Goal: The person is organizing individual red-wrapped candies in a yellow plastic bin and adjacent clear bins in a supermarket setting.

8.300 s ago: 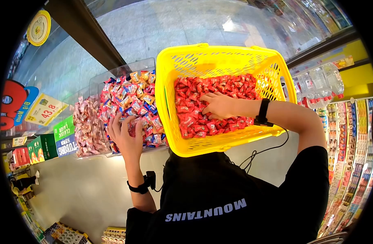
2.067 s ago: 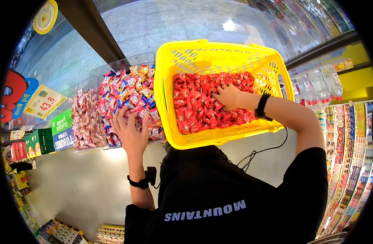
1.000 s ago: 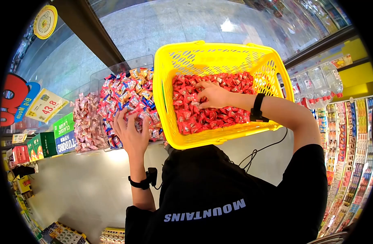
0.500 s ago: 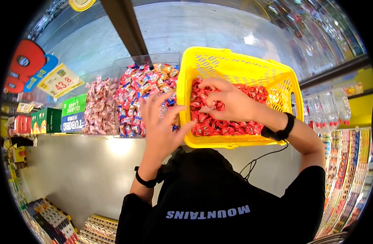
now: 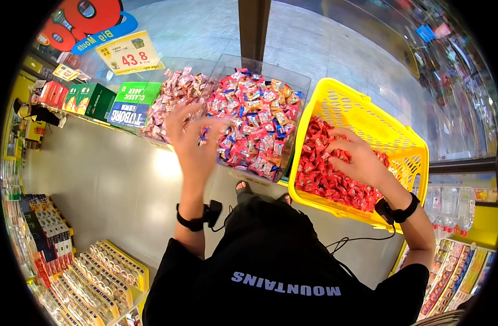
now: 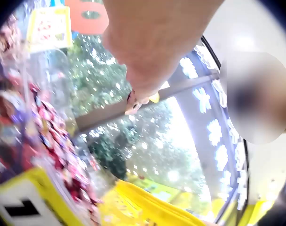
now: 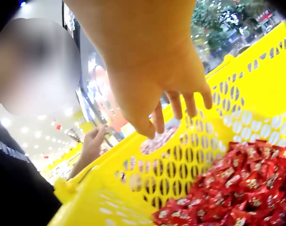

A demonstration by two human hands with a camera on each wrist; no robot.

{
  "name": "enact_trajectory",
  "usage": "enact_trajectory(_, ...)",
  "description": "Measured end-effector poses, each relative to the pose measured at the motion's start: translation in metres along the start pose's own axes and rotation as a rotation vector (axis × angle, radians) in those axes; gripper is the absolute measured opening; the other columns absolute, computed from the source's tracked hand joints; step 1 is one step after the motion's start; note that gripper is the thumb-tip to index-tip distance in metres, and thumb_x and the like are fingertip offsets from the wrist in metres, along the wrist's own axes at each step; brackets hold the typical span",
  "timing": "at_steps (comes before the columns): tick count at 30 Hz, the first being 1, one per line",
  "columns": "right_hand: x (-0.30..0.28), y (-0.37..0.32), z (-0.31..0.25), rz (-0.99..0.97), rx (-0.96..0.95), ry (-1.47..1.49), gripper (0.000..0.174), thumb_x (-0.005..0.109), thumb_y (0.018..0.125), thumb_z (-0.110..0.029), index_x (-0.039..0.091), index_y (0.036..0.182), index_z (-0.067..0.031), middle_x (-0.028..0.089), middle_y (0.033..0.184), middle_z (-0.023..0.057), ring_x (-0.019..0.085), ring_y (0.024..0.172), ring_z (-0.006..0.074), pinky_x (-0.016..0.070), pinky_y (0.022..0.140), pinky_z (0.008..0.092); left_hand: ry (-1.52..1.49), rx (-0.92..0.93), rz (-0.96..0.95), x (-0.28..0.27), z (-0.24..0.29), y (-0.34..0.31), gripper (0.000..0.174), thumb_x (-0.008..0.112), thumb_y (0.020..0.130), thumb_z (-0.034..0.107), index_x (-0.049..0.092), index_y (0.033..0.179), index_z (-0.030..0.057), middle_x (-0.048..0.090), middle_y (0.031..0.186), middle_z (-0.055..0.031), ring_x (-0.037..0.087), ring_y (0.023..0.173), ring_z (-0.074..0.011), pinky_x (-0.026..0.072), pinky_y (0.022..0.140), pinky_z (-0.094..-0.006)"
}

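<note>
One blurred left hand (image 5: 193, 148) pinches an indistinct candy (image 6: 131, 104); the right hand (image 5: 358, 157) hangs loose.

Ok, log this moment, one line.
left hand: motion-blurred near multicoloured wrapped candies, grip unclear | right hand: empty, above red wrapped candies in yellow perforated plastic basket

Pale floor (image 5: 113, 185), bright glare (image 5: 167, 164) — dark post (image 5: 254, 30) at window (image 6: 143, 162) — stocked shelves (image 5: 91, 277) lower left.
</note>
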State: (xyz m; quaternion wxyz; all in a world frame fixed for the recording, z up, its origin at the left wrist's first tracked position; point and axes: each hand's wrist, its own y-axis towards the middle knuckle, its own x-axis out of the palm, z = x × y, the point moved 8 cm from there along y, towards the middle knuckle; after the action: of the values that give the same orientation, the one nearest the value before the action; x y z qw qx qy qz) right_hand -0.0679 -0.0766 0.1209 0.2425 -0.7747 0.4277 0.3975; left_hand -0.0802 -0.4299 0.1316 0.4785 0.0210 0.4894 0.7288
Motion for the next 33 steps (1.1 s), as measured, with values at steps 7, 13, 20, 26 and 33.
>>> enact_trajectory(7, 0.029, -0.016, 0.112, -0.225, 0.193, -0.109, 0.029, 0.076, 0.095, -0.021, 0.072, 0.121, -0.0087, 0.063, 0.137, 0.0197, 0.063, 0.127, 0.0401, 0.0496, 0.111, 0.0453, 0.321, -0.303, 0.077, -0.015, -0.152, -0.05, 0.024, 0.08, 0.096, 0.029, 0.078, 0.097, 0.0054, 0.069, 0.123, -0.0169, 0.061, 0.118, -0.037, 0.0448, 0.103, -0.0497)
enact_trajectory(13, 0.049, -0.057, 0.22, -0.365, 0.471, -0.326, 0.076, 0.079, 0.086, -0.037, 0.053, 0.153, -0.0107, 0.058, 0.143, 0.0282, 0.061, 0.128, 0.0476, 0.0523, 0.108, 0.0522, 0.462, -0.12, -0.04, -0.002, -0.164, -0.04, 0.029, 0.075, 0.099, 0.028, 0.077, 0.114, 0.0032, 0.073, 0.121, -0.0208, 0.064, 0.12, -0.0408, 0.045, 0.106, -0.0519)
enact_trajectory(20, 0.067, -0.072, 0.224, -0.28, 0.46, -0.389, 0.1, 0.083, 0.083, -0.036, 0.032, 0.168, -0.0198, 0.037, 0.163, 0.0282, 0.049, 0.142, 0.0504, 0.0465, 0.116, 0.0522, 0.204, -0.085, 0.005, 0.001, -0.051, -0.018, 0.031, 0.074, 0.097, 0.016, 0.071, 0.124, 0.0012, 0.062, 0.139, -0.0225, 0.056, 0.131, -0.04, 0.0431, 0.11, -0.052)
enact_trajectory(26, 0.09, -0.058, 0.179, -0.679, 0.344, -0.161, 0.079, 0.079, 0.082, -0.021, 0.055, 0.157, -0.0279, 0.035, 0.168, 0.0235, 0.052, 0.14, 0.0485, 0.0476, 0.115, 0.0517, -0.014, 0.023, -0.357, 0.093, 0.034, -0.051, 0.043, 0.079, 0.091, 0.019, 0.069, 0.131, 0.0082, 0.054, 0.15, -0.0198, 0.049, 0.14, -0.0409, 0.0358, 0.118, -0.0554)
enact_trajectory(33, 0.094, -0.077, 0.148, -0.929, 0.205, -0.117, 0.065, 0.079, 0.087, -0.027, 0.063, 0.15, -0.0313, 0.029, 0.172, 0.0227, 0.049, 0.146, 0.0429, 0.0469, 0.115, 0.0513, 0.141, 0.016, -0.521, 0.128, 0.036, -0.071, 0.053, 0.079, 0.093, 0.033, 0.064, 0.14, 0.013, 0.048, 0.158, -0.0155, 0.038, 0.151, -0.0431, 0.0235, 0.126, -0.0663)
